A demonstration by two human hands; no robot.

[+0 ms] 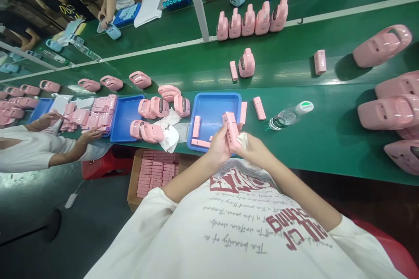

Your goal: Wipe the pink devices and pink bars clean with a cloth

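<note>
Over the front edge of a blue tray [216, 98], my left hand [220, 144] is closed around a pink rectangular plastic case [231, 130] with a row of small dark marks along its side. My right hand [253, 150] pinches a white cloth [242, 140] and presses it against the case's lower end. Inside the tray lie a few slim pink pieces [196, 127]. Another pink piece [243, 112] leans at the tray's right rim, and one more [259, 108] rests on the green table just beyond it.
A clear water bottle [288, 116] lies to the right. Pink handled devices [248, 20] line the back ledge, with more [386, 111] at far right. Crumpled white cloth [170, 135] is left of the tray. A co-worker's hand [90, 134] works farther left; a carton [157, 174] stands below.
</note>
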